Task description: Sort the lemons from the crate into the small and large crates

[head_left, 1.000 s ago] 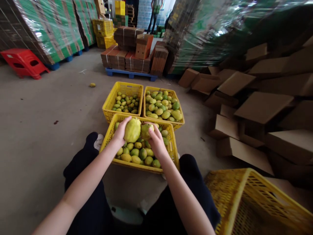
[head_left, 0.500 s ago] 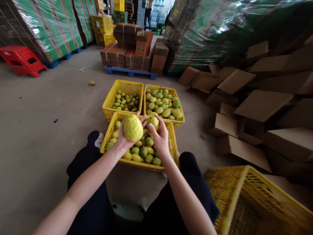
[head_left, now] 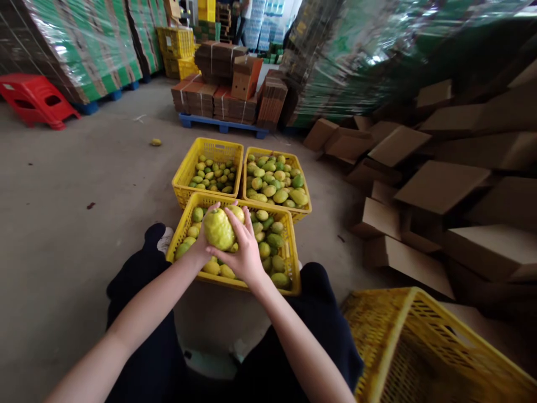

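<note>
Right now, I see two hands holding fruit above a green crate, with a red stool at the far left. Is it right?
Not quite: the head view shows a yellow crate. The left hand and right hand do hold fruit above it, with a red stool at the far left.

the larger fruit (head_left: 218, 229) has rough, bumpy skin; the front crate (head_left: 295, 257) is plastic, the boxes (head_left: 440, 184) matt cardboard, the stool (head_left: 38, 101) smooth plastic.

Left hand (head_left: 202, 239) cupped, right hand (head_left: 246, 254) spread
</note>
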`<state>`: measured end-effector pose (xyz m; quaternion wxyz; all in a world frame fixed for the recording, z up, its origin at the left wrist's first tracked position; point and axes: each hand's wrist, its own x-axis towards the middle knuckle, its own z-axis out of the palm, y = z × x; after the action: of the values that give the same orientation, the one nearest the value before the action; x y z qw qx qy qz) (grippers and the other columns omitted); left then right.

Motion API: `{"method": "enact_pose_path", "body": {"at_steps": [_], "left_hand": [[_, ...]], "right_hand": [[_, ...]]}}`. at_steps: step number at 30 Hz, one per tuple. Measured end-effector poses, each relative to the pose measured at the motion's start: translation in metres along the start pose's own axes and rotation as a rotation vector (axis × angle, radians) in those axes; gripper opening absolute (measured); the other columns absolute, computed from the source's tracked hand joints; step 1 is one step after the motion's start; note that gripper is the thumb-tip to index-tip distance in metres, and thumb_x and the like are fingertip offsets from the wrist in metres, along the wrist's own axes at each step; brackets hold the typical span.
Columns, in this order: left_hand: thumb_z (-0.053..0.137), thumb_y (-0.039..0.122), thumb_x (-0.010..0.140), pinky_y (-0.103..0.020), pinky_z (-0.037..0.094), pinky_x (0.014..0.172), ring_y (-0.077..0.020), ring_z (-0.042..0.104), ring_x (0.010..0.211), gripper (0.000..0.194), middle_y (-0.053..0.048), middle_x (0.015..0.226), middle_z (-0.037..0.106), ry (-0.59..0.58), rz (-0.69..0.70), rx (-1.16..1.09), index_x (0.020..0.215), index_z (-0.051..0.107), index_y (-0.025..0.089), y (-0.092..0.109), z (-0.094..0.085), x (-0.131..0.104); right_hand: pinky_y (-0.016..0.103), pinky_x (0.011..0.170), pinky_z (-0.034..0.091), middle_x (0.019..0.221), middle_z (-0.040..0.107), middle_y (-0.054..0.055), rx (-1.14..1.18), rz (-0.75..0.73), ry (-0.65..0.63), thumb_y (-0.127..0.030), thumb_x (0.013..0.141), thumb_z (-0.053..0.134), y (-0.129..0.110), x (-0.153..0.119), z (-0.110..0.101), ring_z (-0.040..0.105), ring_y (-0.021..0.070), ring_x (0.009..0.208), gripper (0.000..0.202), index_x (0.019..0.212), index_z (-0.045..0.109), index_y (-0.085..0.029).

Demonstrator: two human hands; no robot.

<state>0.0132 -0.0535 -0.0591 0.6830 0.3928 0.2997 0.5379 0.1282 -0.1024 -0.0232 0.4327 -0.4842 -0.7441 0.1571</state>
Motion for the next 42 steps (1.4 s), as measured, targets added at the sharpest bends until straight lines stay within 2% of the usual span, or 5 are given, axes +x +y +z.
{"method": "enact_pose_path", "body": {"at_steps": [8,16,24,35,42], "left_hand": [[0.048,0.056,0.082,-0.04,0.059,0.075,-0.0244,0.07,0.085,0.034,-0.006,0.073,0.066,0.113,-0.152,-0.159,0.073,0.055,0.024,0.027,0.009,0.039],[0.045,0.055,0.083,-0.028,0.051,0.061,-0.0152,0.057,0.063,0.038,-0.001,0.067,0.057,0.263,0.251,0.038,0.076,0.061,0.021,0.058,0.011,0.029],[0.043,0.043,0.092,-0.032,0.045,0.07,-0.0191,0.055,0.069,0.036,-0.003,0.071,0.061,0.172,0.548,0.487,0.068,0.06,0.023,0.039,0.025,-0.001],[0.05,0.038,0.085,-0.027,0.049,0.082,-0.0173,0.058,0.087,0.025,-0.005,0.096,0.068,0.252,0.353,0.034,0.085,0.069,0.021,0.037,0.028,0.016],[0.047,0.026,0.082,-0.027,0.055,0.074,-0.0193,0.07,0.084,0.03,-0.01,0.092,0.076,0.342,-0.245,-0.301,0.09,0.072,0.012,0.056,0.025,0.023]], "right_hand": [[0.067,0.116,0.033,0.141,0.059,0.011,-0.18,-0.174,0.129,-0.032,0.085,0.07,0.011,-0.019,0.014,0.057,0.0366,0.126,0.054,0.137,0.056,-0.036],[0.064,0.109,0.042,0.136,0.055,0.012,-0.083,-0.051,0.546,-0.015,0.081,0.065,0.026,0.001,-0.013,0.053,0.0336,0.129,0.057,0.132,0.048,-0.033],[0.058,0.105,0.047,0.132,0.053,0.013,0.082,0.103,0.559,-0.017,0.081,0.068,0.012,-0.013,0.024,0.056,0.031,0.125,0.056,0.127,0.04,-0.029],[0.057,0.106,0.047,0.131,0.057,0.013,0.032,0.021,0.51,-0.017,0.08,0.07,0.015,-0.01,0.008,0.058,0.031,0.125,0.057,0.129,0.044,-0.029],[0.05,0.097,0.055,0.124,0.064,0.013,-0.015,0.077,0.333,-0.025,0.074,0.072,0.012,-0.011,-0.007,0.065,0.0303,0.114,0.063,0.132,0.047,-0.024]]}}
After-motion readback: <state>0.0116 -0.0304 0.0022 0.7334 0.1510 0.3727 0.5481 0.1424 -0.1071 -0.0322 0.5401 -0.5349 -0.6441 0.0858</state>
